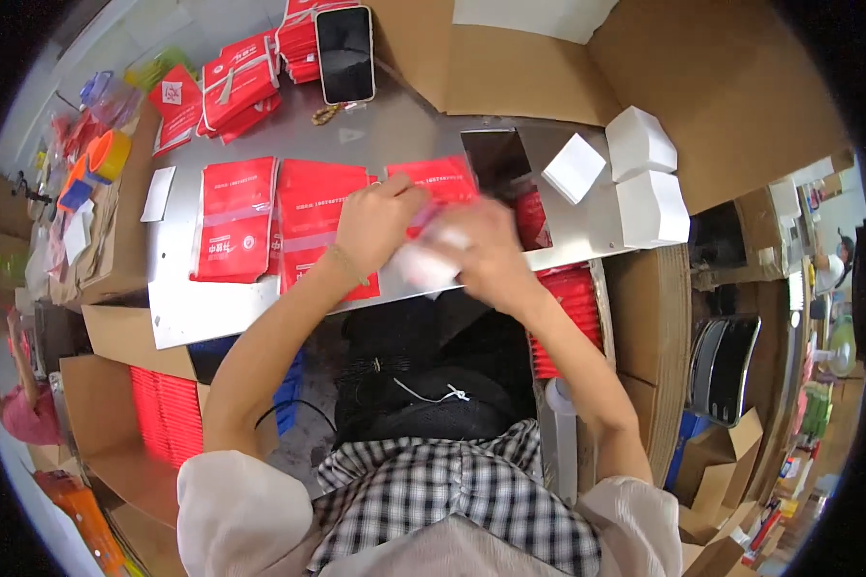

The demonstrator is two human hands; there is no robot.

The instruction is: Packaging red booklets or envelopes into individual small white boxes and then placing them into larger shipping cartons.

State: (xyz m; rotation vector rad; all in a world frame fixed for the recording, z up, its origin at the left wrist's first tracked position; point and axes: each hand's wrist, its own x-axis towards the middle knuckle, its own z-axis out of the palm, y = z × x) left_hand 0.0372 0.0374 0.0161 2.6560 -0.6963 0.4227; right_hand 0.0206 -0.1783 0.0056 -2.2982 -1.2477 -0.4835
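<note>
A red packet [443, 173] lies at the middle of the metal table, under both hands. My left hand [380, 219] has its fingers pinched together at the packet's upper left edge. On the packet's right side is my right hand [486, 252], smeared by motion, so its finger positions are unclear. Below its fingers shows a blurred white piece [423, 267], perhaps paper; I cannot tell whether it is gripped. To the left lie more red packets, one pile [236, 219] at the left and another [319, 197] partly behind my left forearm.
Tied bundles of red packets [241, 82] and a phone [344, 56] sit at the back. White card stacks [652, 207] stand at the right, by a large cardboard box [520, 72]. Boxes of red packets [166, 413] flank my lap. An orange tape dispenser [106, 156] is far left.
</note>
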